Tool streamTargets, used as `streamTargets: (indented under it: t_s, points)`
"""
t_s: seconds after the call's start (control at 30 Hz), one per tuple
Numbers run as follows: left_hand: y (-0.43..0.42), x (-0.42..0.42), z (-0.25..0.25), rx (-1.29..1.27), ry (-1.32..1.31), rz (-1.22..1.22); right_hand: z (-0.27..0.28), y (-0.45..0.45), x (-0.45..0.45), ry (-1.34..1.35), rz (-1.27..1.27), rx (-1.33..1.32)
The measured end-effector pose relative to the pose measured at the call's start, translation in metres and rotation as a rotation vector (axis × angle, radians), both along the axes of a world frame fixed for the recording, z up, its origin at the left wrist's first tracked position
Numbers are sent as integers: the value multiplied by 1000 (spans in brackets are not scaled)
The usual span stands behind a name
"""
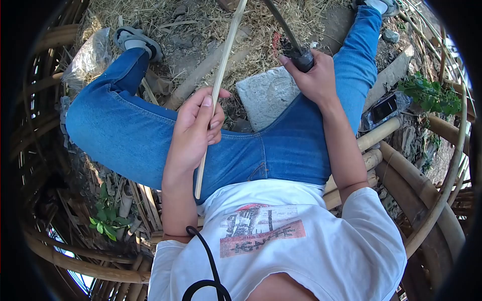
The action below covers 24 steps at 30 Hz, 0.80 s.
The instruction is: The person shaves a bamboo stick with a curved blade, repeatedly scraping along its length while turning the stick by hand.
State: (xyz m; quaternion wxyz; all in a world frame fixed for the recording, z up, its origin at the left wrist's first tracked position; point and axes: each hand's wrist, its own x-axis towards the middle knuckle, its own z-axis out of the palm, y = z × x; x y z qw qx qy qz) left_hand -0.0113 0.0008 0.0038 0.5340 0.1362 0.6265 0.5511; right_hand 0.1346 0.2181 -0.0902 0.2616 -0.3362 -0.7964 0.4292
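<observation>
My left hand (197, 118) is closed round a pale split bamboo strip (224, 57), which runs from the top edge down to my lap. Over my other thigh, my right hand (317, 75) grips the dark handle (303, 59) of a long tool whose dark blade (284, 25) points up and to the left, out of the top of the view. The strip and the blade are apart. Below the handle, a pale stone block (267, 95) lies on the ground between my legs.
Shavings (261, 30) cover the ground ahead. A phone (384, 109) in clear plastic lies at the right by green leaves (429, 93). Bamboo poles (380, 133) are beside my hip. A clear plastic bag (90, 59) is at upper left, and curved bamboo (90, 268) surrounds me.
</observation>
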Motion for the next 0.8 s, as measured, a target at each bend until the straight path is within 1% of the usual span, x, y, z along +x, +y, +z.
streamTargets:
  t_s: [0.17, 0.3, 0.4, 0.5, 0.6, 0.7, 0.8]
  points:
    - [2, 5, -2, -41, 76, -19, 5, -11, -3, -39, 126, 39]
    - [4, 9, -4, -87, 142, -49, 1, -28, -9, 48, 209, 128]
    - [4, 12, -5, -116, 151, -50, 0, -36, -11, 44, 256, 143]
    - [4, 17, -10, -102, 232, -70, 4, -40, -12, 2, 280, 120]
    - [6, 19, -11, -88, 208, -56, 3, -41, -12, -30, 294, 105]
    - [5, 19, -18, -124, 383, -96, 2, -41, -11, -46, 303, 118]
    - [6, 20, -19, -153, 483, -98, 3, -40, -13, -90, 307, 107]
